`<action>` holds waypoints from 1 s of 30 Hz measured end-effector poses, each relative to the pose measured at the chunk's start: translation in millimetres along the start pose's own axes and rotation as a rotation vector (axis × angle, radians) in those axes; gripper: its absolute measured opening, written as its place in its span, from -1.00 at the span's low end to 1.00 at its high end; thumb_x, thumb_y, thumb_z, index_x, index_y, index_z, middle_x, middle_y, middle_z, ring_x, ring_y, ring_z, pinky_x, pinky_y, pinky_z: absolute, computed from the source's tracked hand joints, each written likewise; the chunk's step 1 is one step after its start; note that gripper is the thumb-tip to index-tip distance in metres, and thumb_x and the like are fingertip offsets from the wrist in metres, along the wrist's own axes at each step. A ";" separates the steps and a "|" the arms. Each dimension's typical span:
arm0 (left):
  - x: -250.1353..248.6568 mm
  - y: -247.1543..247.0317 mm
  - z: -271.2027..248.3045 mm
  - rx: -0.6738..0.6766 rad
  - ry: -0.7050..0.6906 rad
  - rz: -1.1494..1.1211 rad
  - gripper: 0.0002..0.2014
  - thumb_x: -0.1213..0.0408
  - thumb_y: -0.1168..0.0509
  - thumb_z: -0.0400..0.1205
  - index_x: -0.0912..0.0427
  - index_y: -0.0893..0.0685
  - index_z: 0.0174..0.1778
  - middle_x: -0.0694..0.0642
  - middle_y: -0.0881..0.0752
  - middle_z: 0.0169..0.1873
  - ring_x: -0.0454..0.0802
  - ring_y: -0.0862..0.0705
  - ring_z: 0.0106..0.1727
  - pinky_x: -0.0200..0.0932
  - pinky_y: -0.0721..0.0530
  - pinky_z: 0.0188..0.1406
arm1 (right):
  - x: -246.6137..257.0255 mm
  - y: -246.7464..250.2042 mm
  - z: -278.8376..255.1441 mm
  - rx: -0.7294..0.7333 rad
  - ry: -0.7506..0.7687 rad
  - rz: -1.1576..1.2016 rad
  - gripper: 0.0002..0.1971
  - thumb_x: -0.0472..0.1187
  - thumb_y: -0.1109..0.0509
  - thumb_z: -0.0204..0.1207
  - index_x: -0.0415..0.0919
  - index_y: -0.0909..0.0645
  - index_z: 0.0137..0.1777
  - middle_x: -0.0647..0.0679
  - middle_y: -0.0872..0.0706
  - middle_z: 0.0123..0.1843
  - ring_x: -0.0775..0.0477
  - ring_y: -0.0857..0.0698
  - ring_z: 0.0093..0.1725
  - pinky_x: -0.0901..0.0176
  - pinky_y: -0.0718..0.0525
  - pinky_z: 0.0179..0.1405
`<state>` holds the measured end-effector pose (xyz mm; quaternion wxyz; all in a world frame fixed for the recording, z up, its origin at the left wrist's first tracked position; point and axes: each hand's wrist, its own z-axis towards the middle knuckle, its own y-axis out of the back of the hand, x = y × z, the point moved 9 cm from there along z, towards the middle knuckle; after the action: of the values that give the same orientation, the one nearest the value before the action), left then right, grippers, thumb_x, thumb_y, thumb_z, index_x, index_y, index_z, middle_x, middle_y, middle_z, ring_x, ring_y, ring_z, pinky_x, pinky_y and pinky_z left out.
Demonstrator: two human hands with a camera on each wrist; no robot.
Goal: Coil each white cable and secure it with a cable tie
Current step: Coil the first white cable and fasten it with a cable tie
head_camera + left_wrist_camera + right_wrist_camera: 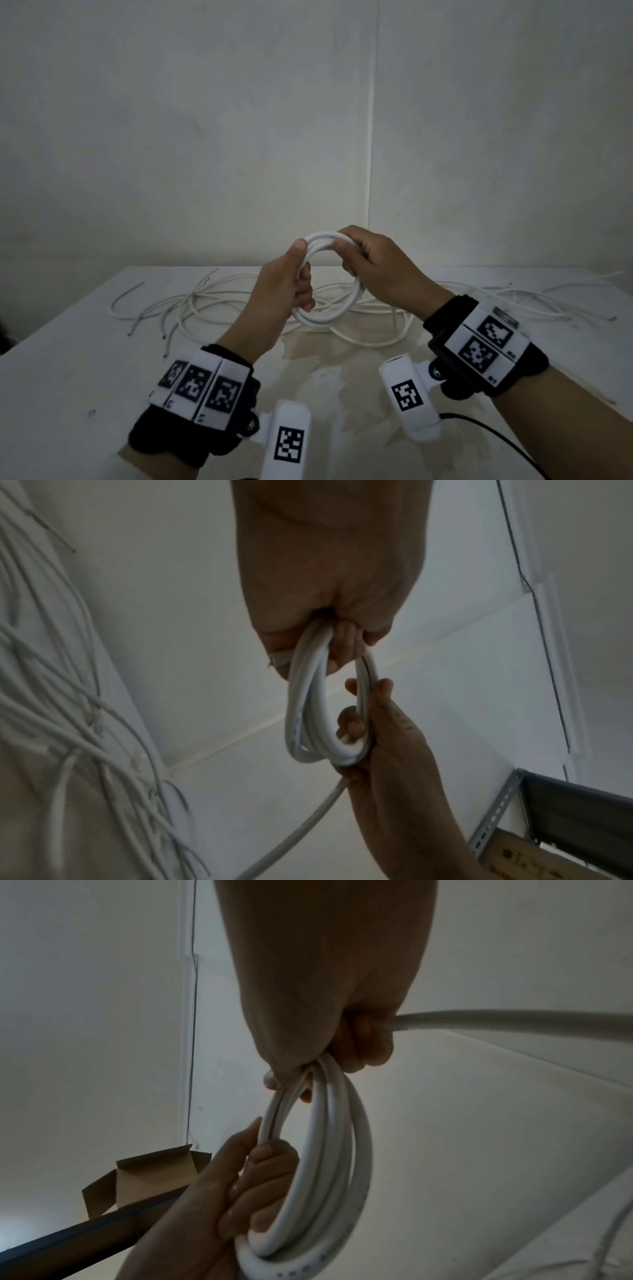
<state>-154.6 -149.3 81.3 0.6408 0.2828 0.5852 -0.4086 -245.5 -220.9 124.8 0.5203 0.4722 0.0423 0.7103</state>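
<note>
- White cable, wound into a coil [329,274] of several turns, is held in the air above the middle of the bench [68,359], between both hands.
- Left hand [284,291] has its grip clamped on the coil's left side, thumb on the top of the loop and fingers curled through the ring.
- Right hand [380,263] has its grip clamped on the upper right of the coil; its fingers wrap over the turns and hide that stretch of them.
- One strand leaves the right hand's grip and runs off the picture edge in the right wrist view; its end is cut off, so where it leads cannot be told.
- Loose white cables [212,301] lie tangled along the bench's far edge, partly hidden behind the hands; how many there are is hard to make out.
- Cardboard box [150,1180], flaps open, shows in the right wrist view, perhaps on the floor; its contents are out of sight.
- Metal shelf frame [496,813] is cut off at the left wrist view's lower right corner.
</note>
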 end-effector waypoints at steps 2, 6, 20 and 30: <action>-0.7 -1.0 -0.5 -0.006 0.016 -0.027 -0.53 0.00 -0.02 0.71 0.17 -0.37 -0.49 -0.07 -0.23 -0.72 -0.13 -0.21 -0.69 -0.19 -0.35 -0.53 | 3.6 2.4 0.3 -0.018 0.015 -0.033 -0.71 -0.02 -0.12 0.63 -0.21 -0.56 -0.05 0.08 -0.49 -0.46 0.15 -0.43 -0.50 0.28 -0.41 -0.44; -8.2 1.5 -0.2 -0.083 -0.011 -0.071 -0.53 0.02 -0.02 0.70 0.16 -0.34 -0.51 -0.05 -0.20 -0.72 -0.13 -0.17 -0.70 -0.22 -0.29 -0.59 | 13.2 5.8 3.3 -0.046 0.056 -0.061 -0.75 -0.04 -0.13 0.64 -0.17 -0.56 -0.01 0.02 -0.51 -0.43 -0.02 -0.49 -0.40 0.10 -0.48 -0.37; -21.3 66.6 15.7 -0.415 -0.110 -0.503 -0.58 0.03 -0.08 0.68 0.13 -0.31 -0.47 -0.09 -0.21 -0.80 -0.17 -0.16 -0.78 -0.42 -0.21 -0.76 | -32.2 3.9 -19.0 -0.089 0.074 -0.142 -0.57 -0.34 -0.08 0.68 -0.08 -0.21 0.52 0.03 -0.52 -0.29 0.23 -0.56 -0.33 0.51 -0.46 -0.24; -12.6 92.0 14.7 -0.603 -0.159 -0.447 -0.61 0.06 -0.13 0.68 0.13 -0.36 -0.46 -0.11 -0.28 -0.80 -0.17 -0.21 -0.75 -0.34 -0.27 -0.71 | 3.9 -57.6 -58.2 -0.089 0.519 -0.905 -0.77 -0.34 -0.33 0.31 -0.22 -0.67 -0.03 -0.05 -0.64 -0.32 -0.01 -0.60 -0.55 0.33 -0.31 -0.77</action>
<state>-68.0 -112.6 85.2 0.6339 -0.0856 0.6747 -0.3683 -246.9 -166.5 63.5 0.7672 0.1926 0.3394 0.5090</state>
